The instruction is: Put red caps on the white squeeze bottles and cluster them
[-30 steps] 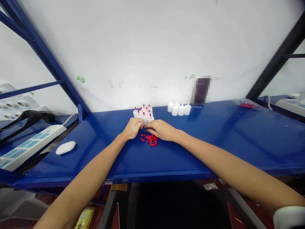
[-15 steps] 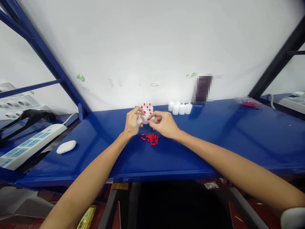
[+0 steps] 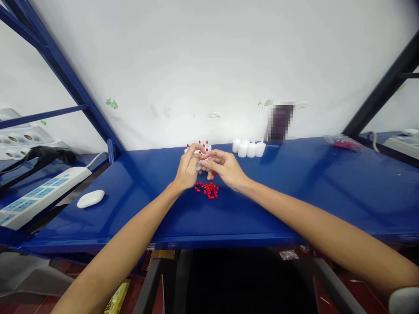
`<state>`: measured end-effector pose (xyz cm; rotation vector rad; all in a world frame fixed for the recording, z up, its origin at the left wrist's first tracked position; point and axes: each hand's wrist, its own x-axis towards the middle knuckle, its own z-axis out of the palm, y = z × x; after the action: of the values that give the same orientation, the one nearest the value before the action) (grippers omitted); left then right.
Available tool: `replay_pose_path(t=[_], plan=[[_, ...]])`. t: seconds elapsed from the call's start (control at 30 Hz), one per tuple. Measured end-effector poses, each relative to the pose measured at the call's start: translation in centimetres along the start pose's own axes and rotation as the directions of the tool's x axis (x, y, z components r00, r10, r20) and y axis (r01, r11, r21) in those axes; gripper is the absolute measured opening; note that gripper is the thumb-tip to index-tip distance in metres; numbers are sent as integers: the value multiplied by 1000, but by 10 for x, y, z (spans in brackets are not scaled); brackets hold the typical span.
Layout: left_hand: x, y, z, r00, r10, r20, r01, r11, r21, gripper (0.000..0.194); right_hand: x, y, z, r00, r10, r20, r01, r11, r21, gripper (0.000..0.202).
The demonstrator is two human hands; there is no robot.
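My left hand (image 3: 189,169) is closed around a small white bottle (image 3: 198,166), mostly hidden by the fingers. Thumb and forefinger of my right hand (image 3: 227,169) pinch a small red cap (image 3: 203,159) at the top of that bottle. Whether the cap is seated on it I cannot make out. Just in front of both hands lies a loose pile of red caps (image 3: 209,190). Behind them stand several white bottles with red caps (image 3: 207,147), partly covered by my fingers. To the right is a group of white bottles without caps (image 3: 251,149).
The blue table (image 3: 278,218) backs onto a white wall. A dark pixelated object (image 3: 280,123) leans there. At the left are a white rounded case (image 3: 91,199) and a power strip (image 3: 46,196). A clear plastic bag with red pieces (image 3: 342,142) lies far right.
My hands have come together. The left hand brought the bottle to the right, and the red cap in my right hand now meets the bottle's top. The view has shifted slightly.
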<state>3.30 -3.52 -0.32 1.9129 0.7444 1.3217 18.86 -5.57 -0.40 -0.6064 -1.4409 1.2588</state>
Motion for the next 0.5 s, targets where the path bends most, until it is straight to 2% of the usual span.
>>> replay_pose_path(t=[0.1, 0.2, 0.37, 0.5], plan=[[0, -2, 1, 1000, 5, 17, -5, 1000, -6, 15, -1, 0, 1, 1000, 8, -11, -8, 999, 54, 35], [-1, -6, 3, 1000, 18, 24, -17, 1000, -22, 14, -2, 0, 2, 1000, -17, -5, 17, 999, 35, 30], [-1, -6, 10, 1000, -2, -4, 2, 998, -55, 29, -2, 2, 1, 999, -35, 1, 35, 999, -3, 32], [-1, -3, 11, 999, -2, 40, 6, 994, -111, 33, -3, 4, 2, 1000, 19, -2, -19, 995, 97, 38]])
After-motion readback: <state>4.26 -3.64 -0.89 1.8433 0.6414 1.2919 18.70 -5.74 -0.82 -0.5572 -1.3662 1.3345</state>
